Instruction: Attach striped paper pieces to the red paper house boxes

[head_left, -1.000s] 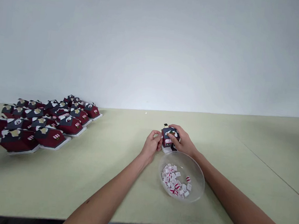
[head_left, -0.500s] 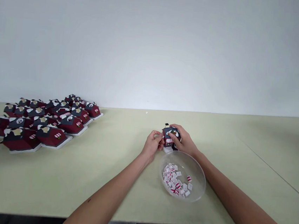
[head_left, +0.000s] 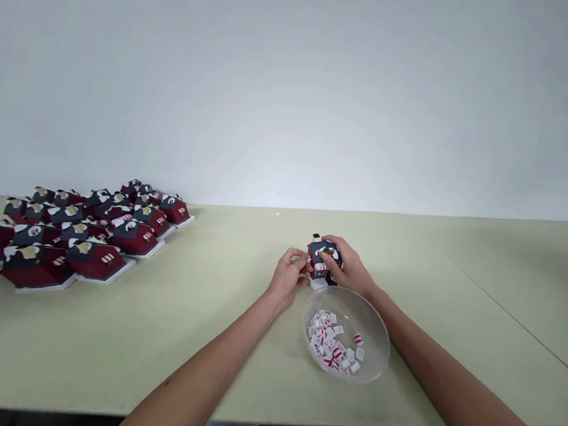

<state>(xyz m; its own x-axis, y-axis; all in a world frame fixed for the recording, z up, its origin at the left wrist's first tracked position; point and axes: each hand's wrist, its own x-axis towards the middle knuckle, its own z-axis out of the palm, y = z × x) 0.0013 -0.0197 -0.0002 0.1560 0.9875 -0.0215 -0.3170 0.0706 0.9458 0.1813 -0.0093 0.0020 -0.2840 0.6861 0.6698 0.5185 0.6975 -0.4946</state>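
Note:
A small model house (head_left: 324, 252) with a dark, snow-patched roof and dark red walls stands on the table beyond a clear round bowl. My right hand (head_left: 350, 266) is closed round its right side, with the thumb lying on the roof. My left hand (head_left: 288, 277) is at the house's left wall, fingertips pinched together against it; whatever lies between them is too small to make out. The clear bowl (head_left: 375, 356) holds several small white pieces (head_left: 329, 341), some with red stripes, just below my hands.
Rows of similar red model houses (head_left: 93, 261) on white bases stand on the left of the table (head_left: 226, 288). A pale wall (head_left: 295, 93) rises behind the table's back edge. A seam line (head_left: 501, 299) crosses the tabletop at right.
Both hands stay at the model house with nearly the same grip. The whole view has shifted very slightly.

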